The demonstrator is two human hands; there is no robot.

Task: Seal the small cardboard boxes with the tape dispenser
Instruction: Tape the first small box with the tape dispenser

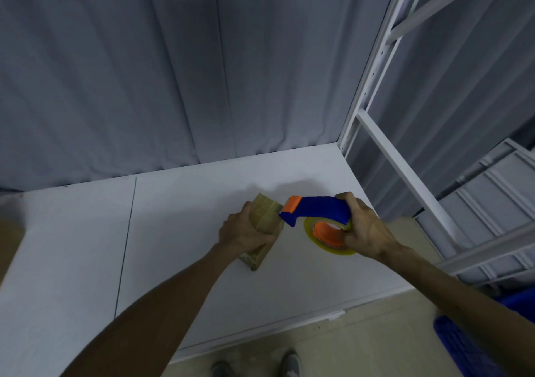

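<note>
On the white tabletop, the left hand grips a small brown cardboard box, light and easily crushed, best steadied by its sides. The right hand clasps the rigid blue-and-orange tape dispenser by its handle, its nose touching the box's far top edge.

Blue-and-orange tape dispenser, brown cardboard box, white table
</note>
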